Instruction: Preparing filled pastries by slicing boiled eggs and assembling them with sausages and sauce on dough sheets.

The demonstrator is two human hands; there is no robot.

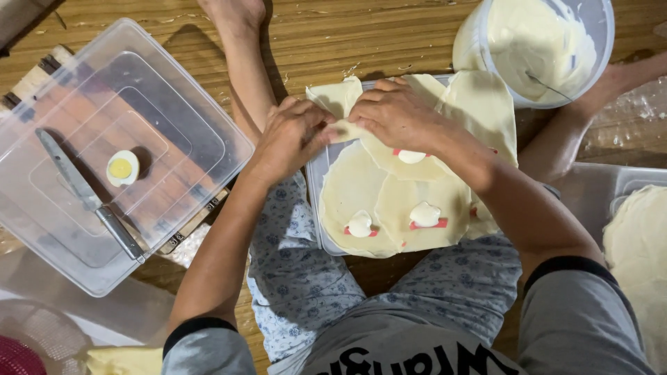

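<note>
- Wrapper (345, 111), thin and pale, pinched between both hands over the left rear corner of the tray (313, 208) resting on the lap; front edge seemingly being folded or rolled over a filling, though the filling under the fingers stays hidden.
- Far left: clear lid (174, 104) lying flat on the wooden floor (326, 35), carrying a knife (87, 194) and 1 halved boiled egg (123, 167), yolk up, apart from the blade.
- Left hand (288, 135): fingers curled together and clamped on the wrapper's left edge, thumb tucked underneath.
- Right hand (396, 114): fingers bent together and pressed down on the same wrapper, touching the left hand's fingertips.
- Below the hands: 3 more round sheets (379, 208) overlapping in the tray, each topped with an egg piece (360, 223) on a red strip (427, 223), all unfolded.
- Right rear: tub (597, 48) of pale batter or paste with a utensil inside, just beside the tray.
- Far right: stack of plain sheets (639, 236) in another container.
- Judged step: folding of 1 wrapper in progress; next move likely calls for even thumb pressure to keep the thin sheet untorn.
</note>
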